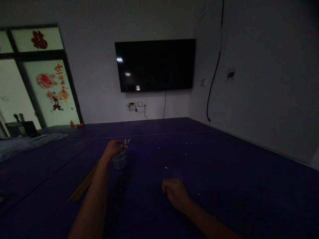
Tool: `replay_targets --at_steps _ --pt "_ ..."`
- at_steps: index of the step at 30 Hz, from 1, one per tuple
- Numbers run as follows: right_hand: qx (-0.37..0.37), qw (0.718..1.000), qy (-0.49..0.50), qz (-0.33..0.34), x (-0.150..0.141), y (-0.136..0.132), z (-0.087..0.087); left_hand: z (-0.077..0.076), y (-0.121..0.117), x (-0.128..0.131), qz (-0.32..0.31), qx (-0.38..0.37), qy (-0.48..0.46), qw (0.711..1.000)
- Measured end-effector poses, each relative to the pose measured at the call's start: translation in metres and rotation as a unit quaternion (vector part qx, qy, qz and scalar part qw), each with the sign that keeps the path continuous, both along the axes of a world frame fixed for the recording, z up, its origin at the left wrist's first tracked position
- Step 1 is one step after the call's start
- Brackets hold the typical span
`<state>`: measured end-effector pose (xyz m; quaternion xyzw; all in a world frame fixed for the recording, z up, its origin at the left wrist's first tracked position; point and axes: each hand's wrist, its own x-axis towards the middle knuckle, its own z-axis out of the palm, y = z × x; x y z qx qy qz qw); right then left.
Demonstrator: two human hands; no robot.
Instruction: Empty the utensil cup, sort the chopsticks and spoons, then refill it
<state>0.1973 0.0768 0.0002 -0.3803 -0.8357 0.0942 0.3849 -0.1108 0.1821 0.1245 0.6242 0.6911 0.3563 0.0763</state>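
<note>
My left hand [115,148] is at the top of a pale cylindrical cup [120,161] that stands on the dark blue surface. Its fingers curl around slim metal utensils, which look like spoons [126,141], their upper ends poking out beyond my fingers. The lower parts are hidden by my hand and the cup wall. Beneath my left forearm lies a bundle of thin yellowish sticks, like chopsticks [83,186], partly covered by the arm. My right hand [176,193] is closed in a loose fist low over the surface, with nothing visible in it.
Small white scraps [166,167] are scattered over the blue surface [236,172]. Clear plastic sheeting [37,142] and a dark container [23,127] are at the left. Small orange items [72,123] sit by the door. A television [157,66] hangs on the wall.
</note>
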Motion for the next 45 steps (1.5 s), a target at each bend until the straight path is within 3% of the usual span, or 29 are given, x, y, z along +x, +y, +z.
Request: replay_targets --at_steps 4,15,45 --pt "-0.007 1.0 -0.004 -0.005 0.0 0.0 0.002 -0.003 0.003 0.003 -0.032 -0.013 0.055 0.998" --pt "0.003 1.0 0.002 0.003 0.0 -0.003 0.005 -0.007 0.008 0.007 -0.033 0.013 0.141 0.989" --pt "-0.004 1.0 -0.009 -0.011 0.002 -0.002 0.005 -0.006 0.003 -0.004 -0.06 -0.015 0.091 0.994"
